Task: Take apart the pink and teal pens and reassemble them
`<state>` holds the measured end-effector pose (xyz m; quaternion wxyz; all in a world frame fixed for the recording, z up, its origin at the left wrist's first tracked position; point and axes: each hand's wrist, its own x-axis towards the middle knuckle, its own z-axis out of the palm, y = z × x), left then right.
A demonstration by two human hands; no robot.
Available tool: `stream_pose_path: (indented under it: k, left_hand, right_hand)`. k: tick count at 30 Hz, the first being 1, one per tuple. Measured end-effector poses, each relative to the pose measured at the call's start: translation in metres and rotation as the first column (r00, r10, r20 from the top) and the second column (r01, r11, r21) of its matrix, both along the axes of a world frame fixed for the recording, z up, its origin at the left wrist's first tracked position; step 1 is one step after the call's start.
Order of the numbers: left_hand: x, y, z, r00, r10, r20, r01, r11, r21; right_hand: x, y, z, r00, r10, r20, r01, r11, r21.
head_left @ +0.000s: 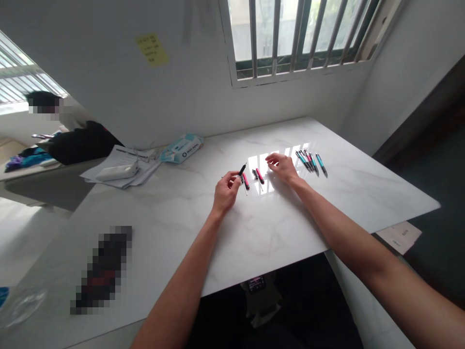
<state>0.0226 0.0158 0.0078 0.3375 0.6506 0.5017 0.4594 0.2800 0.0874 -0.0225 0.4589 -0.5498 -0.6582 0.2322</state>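
My left hand [225, 193] pinches a black pen part [242, 169], its narrow tip pointing up and to the right. Just beside those fingers a red pen barrel [246, 181] lies on the white marbled table [276, 218]. A second red barrel [260, 176] rests a little to the right, with a small black pen piece [255, 174] next to it. Thin pale rods, like refills, lie close to both barrels. Over the sunlit patch, my right hand [282, 167] has its fingers loosely curved and apart, with nothing visible in them. Right of it lie several teal, red and black pens [311, 163].
At the back left are a blue wipes packet [182, 148] and papers [123, 165] under a white object. A dark pixelated shape [103, 266] lies at the front left, near a clear plastic bottle [25, 305]. Another person [72, 121] sits beyond the partition. A barred window is above.
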Motion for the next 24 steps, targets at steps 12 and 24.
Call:
stream_pose_path:
  k: [12,24]
  left_hand:
    - [0.0,0.002,-0.004,0.99,-0.07,0.125,0.072,0.997,-0.009]
    - [0.007,-0.01,-0.001,0.974,-0.212,0.077,0.211,0.977,0.027]
  right_hand:
    - [-0.008,-0.005,0.006,0.996,0.042,0.072,-0.043,0.999,0.017]
    - [-0.059,-0.053,0.031,0.89,0.403,-0.213,-0.424,0.904,-0.061]
